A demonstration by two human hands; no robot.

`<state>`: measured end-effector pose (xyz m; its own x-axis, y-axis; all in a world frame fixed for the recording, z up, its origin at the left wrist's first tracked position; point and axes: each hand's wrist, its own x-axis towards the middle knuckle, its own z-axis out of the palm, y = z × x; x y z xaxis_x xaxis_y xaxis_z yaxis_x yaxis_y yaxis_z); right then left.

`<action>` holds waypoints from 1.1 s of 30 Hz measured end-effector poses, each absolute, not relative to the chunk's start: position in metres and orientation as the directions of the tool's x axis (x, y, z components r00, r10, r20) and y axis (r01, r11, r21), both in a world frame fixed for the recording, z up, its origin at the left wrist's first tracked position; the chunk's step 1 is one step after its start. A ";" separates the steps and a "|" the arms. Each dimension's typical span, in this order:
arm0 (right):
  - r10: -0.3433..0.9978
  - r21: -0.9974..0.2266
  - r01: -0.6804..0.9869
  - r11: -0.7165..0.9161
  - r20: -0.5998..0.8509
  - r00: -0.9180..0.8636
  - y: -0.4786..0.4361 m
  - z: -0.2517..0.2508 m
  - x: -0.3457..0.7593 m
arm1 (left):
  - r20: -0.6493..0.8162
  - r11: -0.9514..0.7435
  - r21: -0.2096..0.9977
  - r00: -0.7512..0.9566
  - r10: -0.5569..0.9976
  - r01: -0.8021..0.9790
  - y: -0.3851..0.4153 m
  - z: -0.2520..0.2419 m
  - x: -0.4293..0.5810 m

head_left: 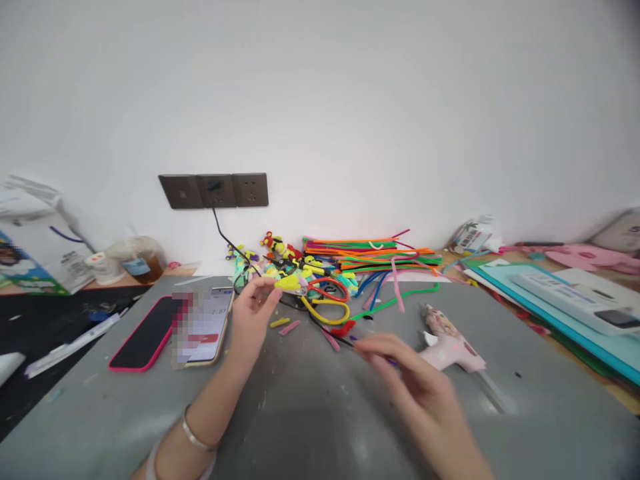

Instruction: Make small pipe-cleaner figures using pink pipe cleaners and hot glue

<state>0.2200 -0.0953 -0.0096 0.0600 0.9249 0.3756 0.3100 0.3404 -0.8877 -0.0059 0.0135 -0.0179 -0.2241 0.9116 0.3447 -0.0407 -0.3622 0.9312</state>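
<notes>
On the left, my left hand [254, 313] is pinched, its thumb and fingertips at a small yellow fuzzy piece [286, 284]. Just right of it lies a pair of scissors [327, 321] with one orange and one yellow handle loop; their blades are mostly covered. My right hand [415, 387] is blurred by motion, with thumb and forefinger drawn together. A hint of purple shows at its fingers, but what it holds is too smeared to make out. Short pink pipe cleaner bits [290, 327] and a red fuzzy piece [343, 329] lie between the hands.
A pink glue gun [453, 350] lies right of my right hand. Two phones [147, 333] are at left. Behind are bundled pipe cleaners [370, 253] and small fuzzy figures [283, 248]. A black cable [227, 237] runs from the wall socket. Folders [550, 300] lie at right, a drink cup [143, 261] back left.
</notes>
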 end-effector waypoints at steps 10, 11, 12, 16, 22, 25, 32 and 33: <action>0.839 -0.306 0.784 0.540 0.269 -0.473 0.000 -0.022 0.112 | 0.285 -0.323 0.940 -0.263 0.922 -0.110 0.022 -0.017 -0.016; 0.841 -0.310 0.784 0.538 0.271 -0.469 0.002 -0.024 0.110 | 0.284 -0.322 0.940 -0.265 0.922 -0.112 0.022 -0.017 -0.016; 0.840 -0.321 0.779 0.538 0.276 -0.467 0.003 -0.025 0.110 | 0.281 -0.320 0.940 -0.264 0.923 -0.116 0.021 -0.016 -0.016; 0.833 -0.378 0.744 0.551 0.306 -0.461 0.006 -0.029 0.118 | 0.230 -0.276 0.944 -0.240 0.943 -0.178 0.016 -0.011 -0.012; 0.896 -0.874 0.231 0.427 0.375 -0.238 0.019 -0.033 0.136 | 0.008 -0.089 0.853 -0.158 0.987 -0.514 0.016 -0.009 -0.010; 0.929 -0.926 0.124 0.357 0.339 -0.146 0.033 -0.030 0.151 | -0.172 0.067 0.745 -0.094 0.981 -0.663 0.018 -0.004 -0.012; 0.975 -0.967 -0.128 0.222 0.220 0.026 0.050 -0.017 0.181 | -0.371 0.257 0.581 0.030 0.928 -0.772 0.017 0.007 -0.011; 0.977 -0.965 -0.154 0.214 0.209 0.048 0.050 -0.015 0.182 | -0.378 0.264 0.570 0.037 0.925 -0.778 0.017 0.008 -0.010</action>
<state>0.1822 0.0498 -0.0152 0.0484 0.9767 0.2092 -0.1539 0.2142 -0.9646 -0.0100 0.0171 0.0079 0.0370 0.9250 -0.3781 -0.7779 0.2642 0.5702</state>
